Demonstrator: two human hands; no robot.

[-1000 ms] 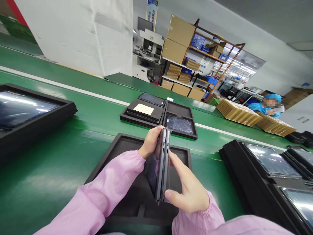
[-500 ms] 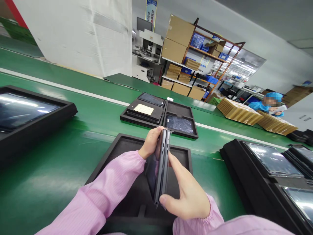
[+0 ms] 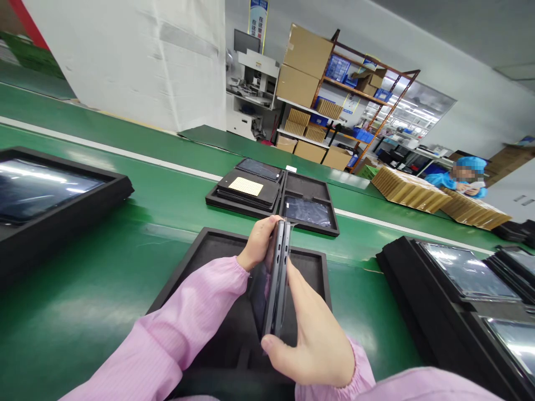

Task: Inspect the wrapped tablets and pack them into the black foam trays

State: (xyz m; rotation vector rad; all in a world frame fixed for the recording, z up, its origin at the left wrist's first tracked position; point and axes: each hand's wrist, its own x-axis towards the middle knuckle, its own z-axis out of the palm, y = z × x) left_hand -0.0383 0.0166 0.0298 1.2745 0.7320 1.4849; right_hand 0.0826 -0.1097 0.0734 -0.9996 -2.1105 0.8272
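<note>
Two thin dark tablets [image 3: 276, 278] stand on edge, face to face, above a black foam tray [image 3: 321, 273]. My left hand [image 3: 259, 242] grips them at the far upper end, its fingers partly hidden behind them. My right hand [image 3: 313, 328] holds them from the right, with the thumb at the near lower corner and the fingers along the right face. Ports show on the tablets' upward edges. Clear film sticks out at their far end.
Beyond the hands, another tray [image 3: 336, 223] holds a tablet, beside stacked tablets with a yellow label sheet [image 3: 246, 186]. A tray with a tablet [image 3: 42, 184] lies left; stacked trays [image 3: 401, 289] stand right. A person in blue [image 3: 470, 175] is behind cardboard dividers [image 3: 409, 189].
My right thumb has shifted slightly left, onto the near corner of the tablets, and the right hand has moved slightly down and left. The tablets have barely moved.
</note>
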